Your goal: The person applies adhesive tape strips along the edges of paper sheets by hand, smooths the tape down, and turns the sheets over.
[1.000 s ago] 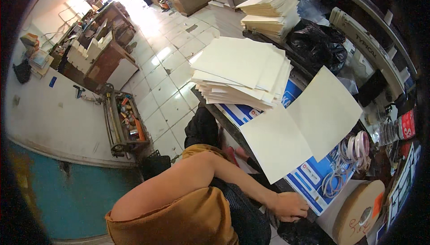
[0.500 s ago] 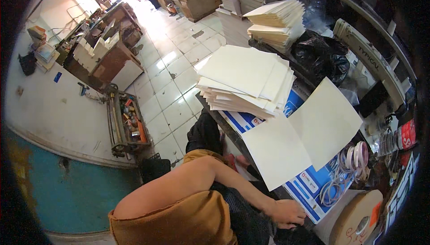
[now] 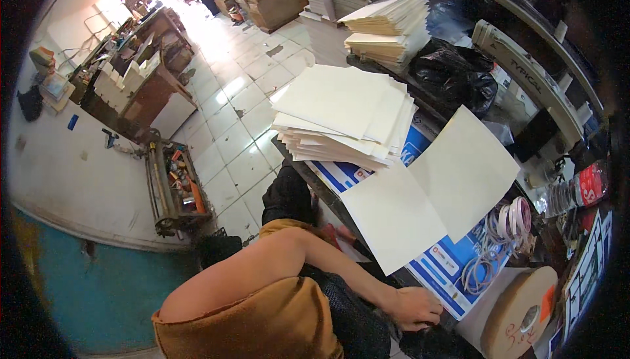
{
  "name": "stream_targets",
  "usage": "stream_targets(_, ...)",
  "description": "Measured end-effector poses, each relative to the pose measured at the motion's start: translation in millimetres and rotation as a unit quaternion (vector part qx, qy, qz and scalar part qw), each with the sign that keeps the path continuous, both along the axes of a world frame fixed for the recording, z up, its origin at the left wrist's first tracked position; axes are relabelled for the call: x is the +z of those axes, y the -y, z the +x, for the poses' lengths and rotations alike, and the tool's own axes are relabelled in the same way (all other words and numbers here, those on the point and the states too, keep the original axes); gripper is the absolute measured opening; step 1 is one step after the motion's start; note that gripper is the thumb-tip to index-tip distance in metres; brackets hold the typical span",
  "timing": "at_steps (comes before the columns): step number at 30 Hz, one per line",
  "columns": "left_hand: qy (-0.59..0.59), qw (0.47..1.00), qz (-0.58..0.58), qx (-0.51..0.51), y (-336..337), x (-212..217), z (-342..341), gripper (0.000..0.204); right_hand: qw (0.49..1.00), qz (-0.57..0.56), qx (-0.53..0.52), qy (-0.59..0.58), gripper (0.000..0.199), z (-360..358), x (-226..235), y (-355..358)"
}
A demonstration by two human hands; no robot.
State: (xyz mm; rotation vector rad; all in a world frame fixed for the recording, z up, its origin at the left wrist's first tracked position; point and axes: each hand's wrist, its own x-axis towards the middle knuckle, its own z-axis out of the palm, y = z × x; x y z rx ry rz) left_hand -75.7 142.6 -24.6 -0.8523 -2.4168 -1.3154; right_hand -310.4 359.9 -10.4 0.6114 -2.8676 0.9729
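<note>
My left hand [image 3: 415, 308] rests low at the near corner of the table, beside a blue and white printed sheet [image 3: 438, 262]. Its fingers are curled downward over something dark, and what they hold, if anything, is hidden. My right hand does not show. Ahead of the left hand, a cream sheet [image 3: 394, 218] lies flat on the printed sheet. Another cream sheet [image 3: 464, 172] is spread to its right, meeting its edge. Farther off, an uneven stack of cream sheets [image 3: 341, 106] sits on the table. Several narrow pale rolls [image 3: 510, 221] with loose loops lie to the right.
A large cardboard reel [image 3: 518, 319] stands at lower right. Beyond are a clear bottle with a red label [image 3: 577, 188], a black plastic bag [image 3: 453, 77], a pale machine [image 3: 525, 73] and another paper stack [image 3: 387, 31]. Left on the tiled floor stands a tray of clutter [image 3: 180, 185].
The whole scene has shifted slightly left in the picture as the view turned. My left hand keeps its place by the printed sheet's corner, and the papers lie as before.
</note>
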Motion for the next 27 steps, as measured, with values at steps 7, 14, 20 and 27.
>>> stream_targets(7,0.003,1.0,-0.003,-0.004,2,0,1,0.03,1.0,0.004,-0.016,-0.016,0.055,4,7,-11)
stream_targets(14,0.018,0.999,-0.009,-0.026,10,5,1,0.026,0.988,0.016,-0.106,-0.107,0.054,-8,51,-108)
stream_targets(20,0.055,0.997,-0.055,-0.026,19,17,-3,0.034,0.918,0.095,-0.332,-0.194,0.053,-31,137,-305)
stream_targets(27,0.037,0.997,-0.061,-0.011,10,39,-8,0.025,0.87,0.002,-0.463,0.168,0.053,-56,179,-418)
